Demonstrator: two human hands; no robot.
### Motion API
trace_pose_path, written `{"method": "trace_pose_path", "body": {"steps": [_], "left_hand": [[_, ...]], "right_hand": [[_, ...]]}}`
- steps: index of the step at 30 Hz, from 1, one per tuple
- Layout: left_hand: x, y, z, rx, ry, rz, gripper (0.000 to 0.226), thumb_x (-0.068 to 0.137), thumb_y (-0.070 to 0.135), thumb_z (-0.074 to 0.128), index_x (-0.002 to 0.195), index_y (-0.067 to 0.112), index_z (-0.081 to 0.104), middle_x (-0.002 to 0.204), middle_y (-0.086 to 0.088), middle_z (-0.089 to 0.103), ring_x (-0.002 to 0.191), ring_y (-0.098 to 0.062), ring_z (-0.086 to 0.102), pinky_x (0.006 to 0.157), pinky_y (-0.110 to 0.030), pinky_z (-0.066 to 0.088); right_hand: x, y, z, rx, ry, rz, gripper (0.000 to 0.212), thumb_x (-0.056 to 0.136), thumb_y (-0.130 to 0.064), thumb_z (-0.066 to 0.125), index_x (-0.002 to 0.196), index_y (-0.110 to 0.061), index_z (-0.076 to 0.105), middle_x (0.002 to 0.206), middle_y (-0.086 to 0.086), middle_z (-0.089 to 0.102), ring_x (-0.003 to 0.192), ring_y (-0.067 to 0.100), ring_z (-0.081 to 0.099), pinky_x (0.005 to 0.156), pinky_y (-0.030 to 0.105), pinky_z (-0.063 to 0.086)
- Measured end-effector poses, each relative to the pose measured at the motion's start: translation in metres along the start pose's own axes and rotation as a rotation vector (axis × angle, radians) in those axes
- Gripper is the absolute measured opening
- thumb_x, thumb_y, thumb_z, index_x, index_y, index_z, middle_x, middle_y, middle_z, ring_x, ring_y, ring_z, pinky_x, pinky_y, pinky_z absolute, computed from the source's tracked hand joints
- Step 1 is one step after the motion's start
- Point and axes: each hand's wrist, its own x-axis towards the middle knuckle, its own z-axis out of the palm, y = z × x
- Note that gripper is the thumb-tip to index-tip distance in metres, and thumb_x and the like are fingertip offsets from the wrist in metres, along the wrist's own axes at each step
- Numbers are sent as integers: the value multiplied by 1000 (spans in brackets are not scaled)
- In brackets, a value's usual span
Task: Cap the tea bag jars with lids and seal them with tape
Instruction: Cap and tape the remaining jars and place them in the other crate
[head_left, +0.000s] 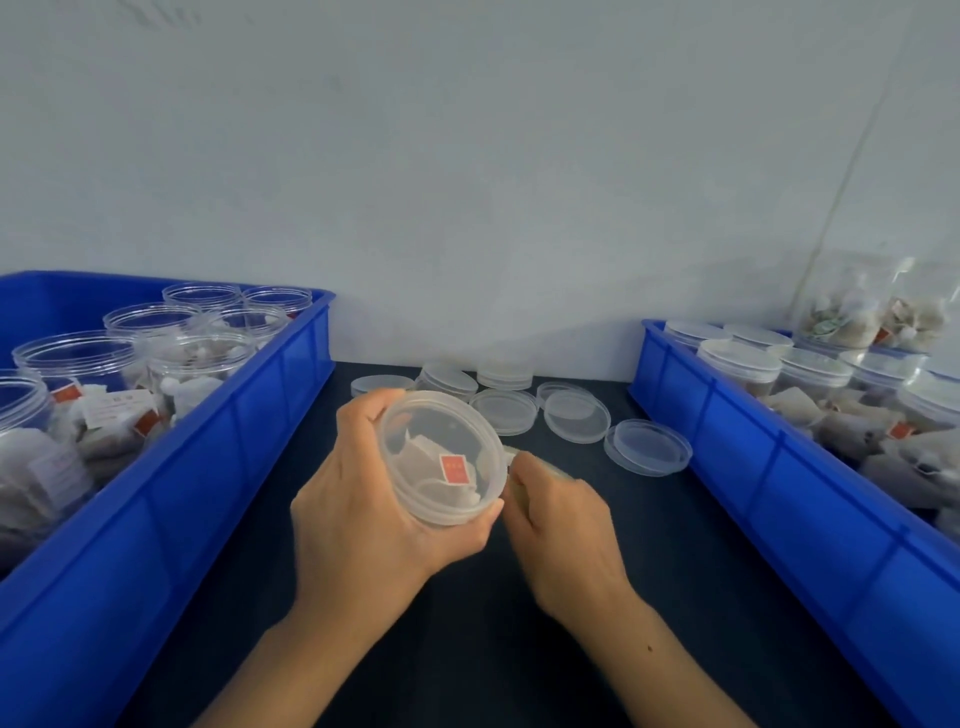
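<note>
A blue crate along the surface's left edge holds open jars of tea bags. At centre, the left hand grips a lidded jar; the right hand, fingers closed, seems to press tape at its rim. Next, likely wrapping around. Spare lids lie behind. The right crate holds capped jars.

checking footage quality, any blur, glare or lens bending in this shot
Head view: the right hand is smeared by motion blur, so whatever it pinches at the jar is unclear; the left hand is sharper; the blue bins splay outward from wide-angle bending; lighting is soft and even, no hard glare.
</note>
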Motion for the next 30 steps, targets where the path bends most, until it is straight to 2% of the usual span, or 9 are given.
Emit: {"method": "trace_pose_path", "body": {"steps": [3,8,11,13,16,17,22,26,30], "left_hand": [[0,0,-1,-58,14,-48,98,43,74,67,122,20,45,99,23,51,81,12,50,62,-10,39],[-3,-5,0,-156,-6,-140,100,34,78,71,121,36,41,104,27,56,92,14,54,68,-6,38],[-3,-9,2,-192,-6,-156,95,36,76,68,119,39,41,107,29,56,99,13,54,70,-4,39],[-3,-11,3,-221,-8,-167,93,36,76,70,117,41,41,108,30,56,101,14,53,70,-2,41],[-3,-13,5,-277,-5,-177,90,37,75,73,115,45,40,109,32,56,102,14,54,73,-5,43],[-3,-14,5,-308,-2,-188,90,36,75,74,114,46,41,109,32,56,102,12,55,76,-8,43],[-4,-17,8,-420,8,-197,99,35,84,74,118,38,46,110,25,59,104,4,60,80,-20,48],[-6,-18,13,-485,-26,-205,95,38,79,78,117,36,48,111,20,62,106,-3,62,85,-35,53],[-7,-16,16,-526,-45,-212,99,39,76,81,119,29,49,112,12,64,108,-10,63,88,-44,54]], "right_hand": [[0,1,11,-102,-99,-79,26,102,-20,30,101,-8,53,95,4,59,84,24,55,80,38,46],[-1,7,34,-322,-239,-83,31,102,-33,29,112,-14,51,118,2,52,107,20,44,100,33,33],[-4,9,38,-270,-216,-43,32,100,-39,36,123,-19,45,127,-1,44,114,19,39,102,34,31],[-4,8,30,-28,-87,4,32,99,-41,41,127,-24,44,127,-9,44,116,12,41,103,33,34],[-1,-2,12,950,-143,123,44,97,-49,39,136,-30,44,130,-11,56,123,8,51,104,36,42],[-2,-3,9,1124,-202,102,50,95,-53,37,141,-33,40,134,-12,56,126,8,51,104,35,42],[-5,-15,8,1392,-261,49,55,92,-38,53,145,-32,40,140,-6,54,130,13,49,101,22,45],[-5,-13,9,1532,-228,108,50,88,-23,62,137,-23,51,134,9,58,122,20,57,94,28,50],[-3,-12,5,1617,-221,146,49,85,-12,61,133,-16,54,128,15,58,116,22,59,103,35,46]]}}
